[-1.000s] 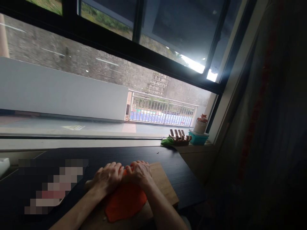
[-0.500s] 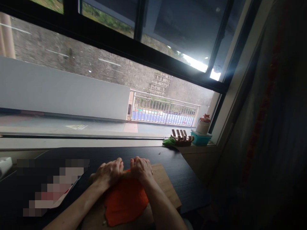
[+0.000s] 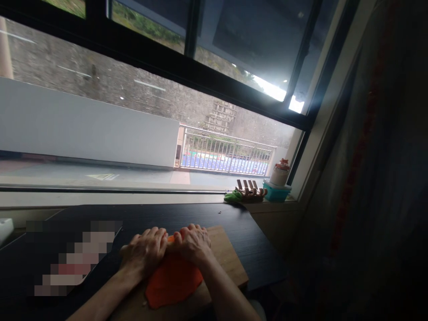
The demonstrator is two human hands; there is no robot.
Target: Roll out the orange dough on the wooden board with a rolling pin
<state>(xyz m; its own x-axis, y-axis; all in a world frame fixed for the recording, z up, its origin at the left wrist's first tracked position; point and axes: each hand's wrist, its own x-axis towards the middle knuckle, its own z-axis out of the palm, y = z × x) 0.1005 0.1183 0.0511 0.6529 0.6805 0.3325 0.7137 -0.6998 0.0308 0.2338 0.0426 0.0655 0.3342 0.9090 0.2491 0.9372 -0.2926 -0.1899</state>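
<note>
A flattened orange sheet of dough or clay [image 3: 174, 283] lies on a wooden board [image 3: 230, 258]. Across its far part runs a wooden rolling pin [image 3: 171, 246], mostly hidden beneath my hands. My left hand [image 3: 145, 247] is closed over the pin's left part, fingers curled over the far side. On the right part, my right hand [image 3: 193, 243] grips it the same way, thumb toward the middle. A strip of orange shows beyond the pin, between the two hands.
The board rests on a dark table [image 3: 264, 261]. To the left lies a flat item blurred by pixels [image 3: 78, 263]. On the windowsill are a green object [image 3: 233, 196], a brown slatted holder [image 3: 250, 192] and a teal box [image 3: 277, 191] with a jar on top.
Both hands have moved slightly toward me with the rolling pin, and more orange shows beyond it. The view has shifted a little.
</note>
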